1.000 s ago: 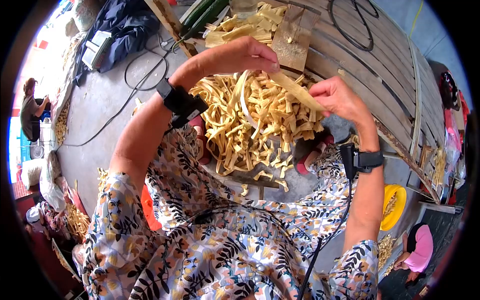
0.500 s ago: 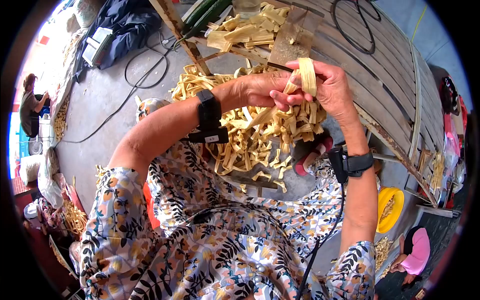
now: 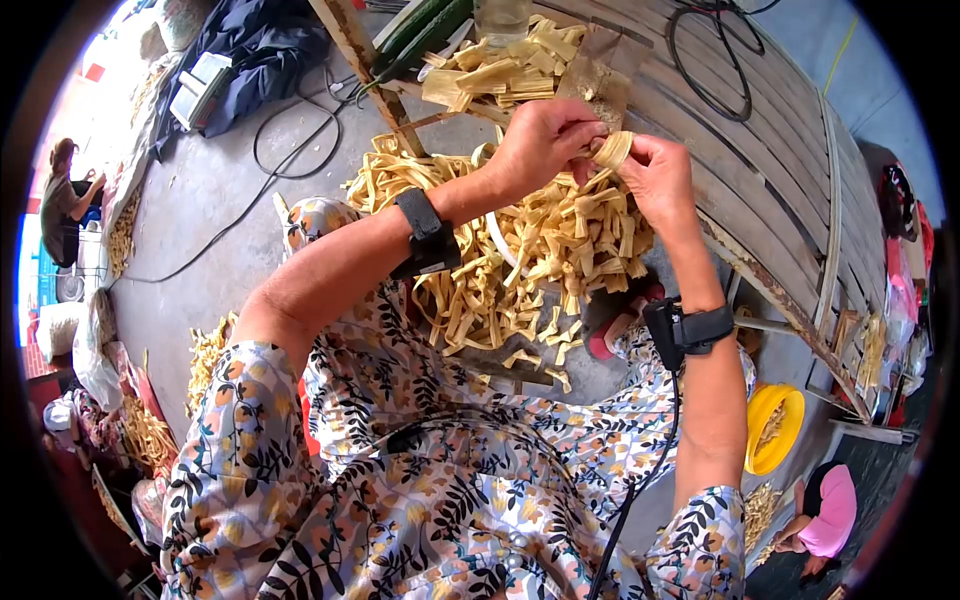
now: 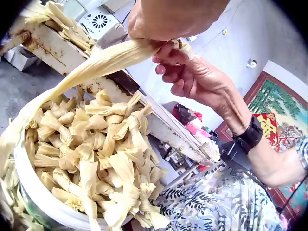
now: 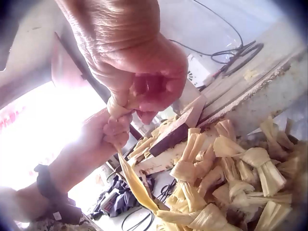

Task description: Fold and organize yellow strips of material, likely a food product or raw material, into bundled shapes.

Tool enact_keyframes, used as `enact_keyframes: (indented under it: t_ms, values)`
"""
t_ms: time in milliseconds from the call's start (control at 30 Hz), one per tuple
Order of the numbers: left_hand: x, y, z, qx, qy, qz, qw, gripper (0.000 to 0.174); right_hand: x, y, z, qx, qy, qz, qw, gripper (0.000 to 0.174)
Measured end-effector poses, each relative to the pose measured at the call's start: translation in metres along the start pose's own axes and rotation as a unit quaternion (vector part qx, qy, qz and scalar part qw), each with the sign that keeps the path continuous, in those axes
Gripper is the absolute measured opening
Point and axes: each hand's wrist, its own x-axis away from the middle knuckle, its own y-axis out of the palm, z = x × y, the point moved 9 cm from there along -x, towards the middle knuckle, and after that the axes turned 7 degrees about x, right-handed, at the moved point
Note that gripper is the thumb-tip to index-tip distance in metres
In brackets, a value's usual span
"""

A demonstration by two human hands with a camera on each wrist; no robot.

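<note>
A long pale yellow strip (image 4: 103,60) runs from the two hands down over the rim of a white tub (image 4: 29,173), which is heaped with knotted pieces (image 3: 590,240). The left hand (image 3: 545,150) pinches the strip close to a small loop (image 3: 613,150). On the loop's other side the right hand (image 3: 662,180) grips it between thumb and fingers. In the right wrist view the loop (image 5: 117,107) sits between the right hand (image 5: 139,62) and the left hand (image 5: 117,130), just above the knotted pieces. Some left-hand fingertips are hidden.
A slatted wooden table (image 3: 760,170) stands beyond the hands, with flat strips (image 3: 510,70), a dusty wooden block (image 3: 597,85) and a black cable on it. A yellow bucket (image 3: 775,430) is at the lower right. Two other people are farther off, at left and lower right.
A stretched strip between the hands has become a wrapped loop. The left hand moved to the right, first below the right hand and then up beside it; the loop looks smaller.
</note>
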Motion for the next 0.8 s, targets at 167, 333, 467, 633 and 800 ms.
enact_keyframes:
  t_ms: [167,333,467,633,800]
  values:
    - [0.003,0.012,0.005,-0.129,0.022,-0.041,0.991,0.029,-0.001,0.007,0.020,0.016,0.039,-0.011,0.999,0.010]
    - [0.004,0.012,-0.011,-0.127,-0.023,-0.022,0.991,0.022,0.011,0.002,-0.015,0.178,-0.101,0.082,0.975,0.007]
    - [0.006,0.004,-0.043,0.141,-0.176,0.031,0.974,0.013,0.022,-0.001,-0.057,0.280,-0.195,0.113,0.933,0.006]
    - [0.003,-0.006,-0.062,0.159,-0.209,0.036,0.964,0.016,0.025,0.003,-0.065,0.314,-0.233,0.101,0.915,0.008]
    - [0.002,-0.004,-0.039,0.072,-0.143,0.017,0.987,0.018,0.026,0.002,-0.062,0.289,-0.236,0.125,0.919,0.012]
